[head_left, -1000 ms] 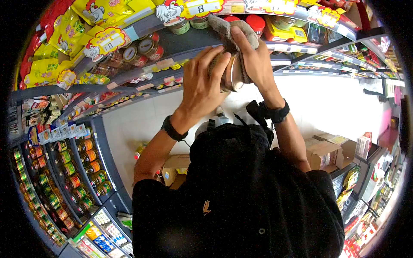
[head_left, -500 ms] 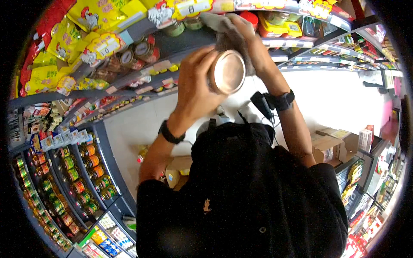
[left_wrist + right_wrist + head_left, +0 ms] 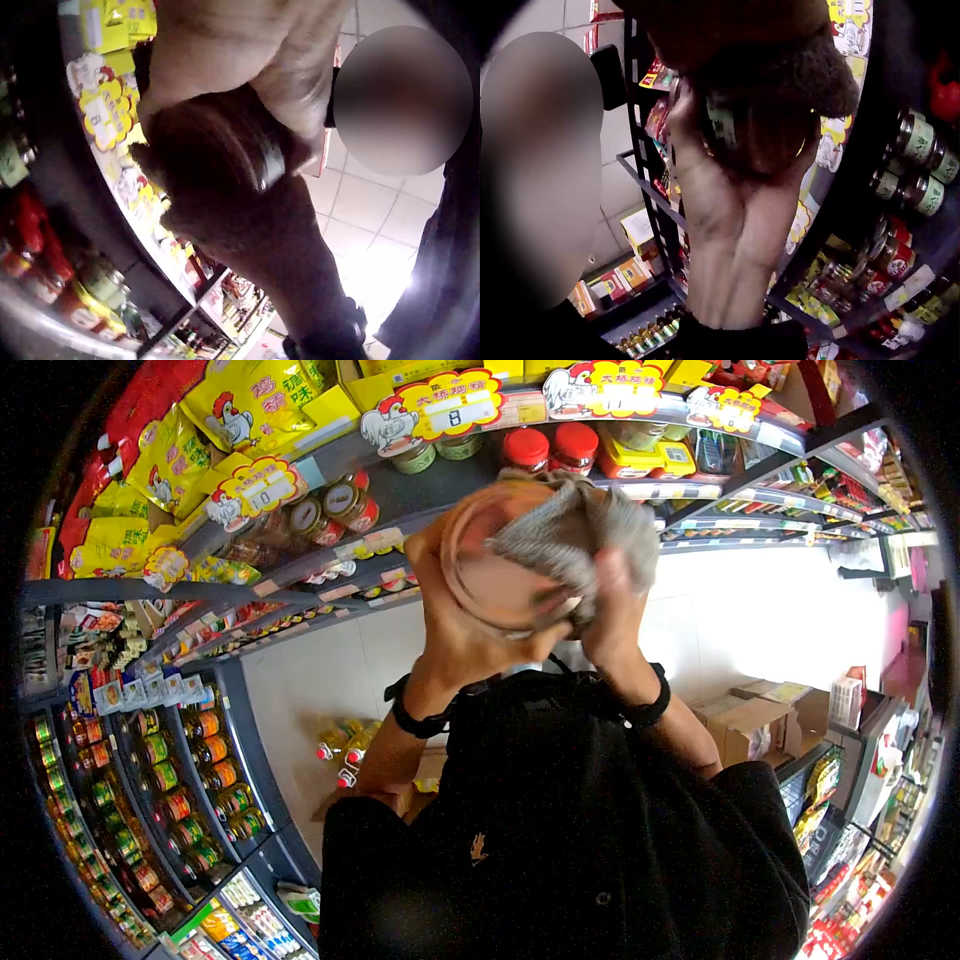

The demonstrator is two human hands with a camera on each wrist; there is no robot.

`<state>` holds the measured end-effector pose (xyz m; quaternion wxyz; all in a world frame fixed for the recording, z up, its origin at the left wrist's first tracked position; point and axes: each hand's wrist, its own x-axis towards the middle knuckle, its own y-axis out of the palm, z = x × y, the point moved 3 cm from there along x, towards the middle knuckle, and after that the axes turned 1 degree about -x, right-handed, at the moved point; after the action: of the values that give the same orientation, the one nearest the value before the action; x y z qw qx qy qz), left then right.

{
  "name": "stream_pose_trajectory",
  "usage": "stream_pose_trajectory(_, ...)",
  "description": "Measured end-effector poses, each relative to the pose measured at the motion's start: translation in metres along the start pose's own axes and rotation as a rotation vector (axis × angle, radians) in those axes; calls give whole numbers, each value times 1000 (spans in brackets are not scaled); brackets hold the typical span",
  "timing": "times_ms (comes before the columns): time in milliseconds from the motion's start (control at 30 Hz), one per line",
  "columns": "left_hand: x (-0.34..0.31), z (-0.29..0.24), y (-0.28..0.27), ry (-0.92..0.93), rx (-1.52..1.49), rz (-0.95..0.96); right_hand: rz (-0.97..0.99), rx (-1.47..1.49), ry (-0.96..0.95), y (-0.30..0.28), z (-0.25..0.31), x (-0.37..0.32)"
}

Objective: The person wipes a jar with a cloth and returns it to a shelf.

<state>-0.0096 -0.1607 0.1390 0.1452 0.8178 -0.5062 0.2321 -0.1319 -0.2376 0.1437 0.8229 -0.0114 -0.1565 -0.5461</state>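
My left hand [image 3: 458, 647] curls round the jar [image 3: 485, 565]; my right hand [image 3: 617, 622] grips the cloth [image 3: 565, 530]. I guess I'm wiping; next I should turn the jar.

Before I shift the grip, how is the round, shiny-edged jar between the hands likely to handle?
The round jar would probably roll if laid on its side, given its circular outline. The glint along its edge suggests a hard, smooth surface, so it may slip. The soft grey fabric cloth bunched against it looks floppy and might drag along.
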Motion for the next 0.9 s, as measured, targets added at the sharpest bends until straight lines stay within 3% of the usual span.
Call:
stream_pose_trajectory(33, 4, -8, -1, 158, 147, 92, -11, 97, 130, -6, -3, 5)
stream_pose_trajectory(67, 10, -13, -1, 271, 213, 150, 111, -89, 54, -8, 8, 10)
stream_pose_trajectory(100, 14, -5, -6, 284, 139, 235, 81, 289, 471, -5, -7, 18)
stream_pose_trajectory(167, 21, 3, -5, 301, 146, 305, 167, 411, 648, -5, -16, 24)
stream_pose_trajectory(200, 22, 11, -9, 225, 122, 313, 231, 415, 686, -7, -18, 27)
stream_pose_trajectory(233, 34, 5, -11, 323, 265, 305, 208, 436, 659, -6, -22, 27)
stream_pose_trajectory(300, 37, 0, -15, 350, 673, 327, 75, 536, 583, 0, -25, 22)
stream_pose_trajectory(400, 4, 24, 4, -98, -120, 13, -73, 485, 389, -7, -45, 11)
stream_pose_trajectory(467, -14, 29, 13, 1, -36, -85, -178, 304, 236, 3, -22, -1)
stream_pose_trajectory(533, -15, 26, 10, 47, -20, -150, -121, 202, 286, -1, -22, -7)
stream_pose_trajectory(567, -9, 19, 7, 87, 1, -29, -79, 187, 297, -5, -20, -6)
stream_pose_trajectory(667, 7, -1, 0, 99, 124, 294, 221, 247, 706, -17, -27, 13)
stream_pose_trajectory(733, 21, 2, -2, 45, 168, 493, 317, 279, 767, -21, -45, 21)
stream_pose_trajectory(767, 22, 9, -1, 45, 169, 498, 327, 300, 767, -21, -48, 21)
stream_pose_trajectory(833, 18, 30, -5, -26, 3, 286, 216, 505, 763, -14, -49, 14)
stream_pose_trajectory(867, 14, 34, -11, 21, 216, 225, 166, 515, 701, -14, -54, 10)
stream_pose_trajectory(900, 2, 36, -6, -26, 174, 73, 165, 518, 697, -13, -55, 3)
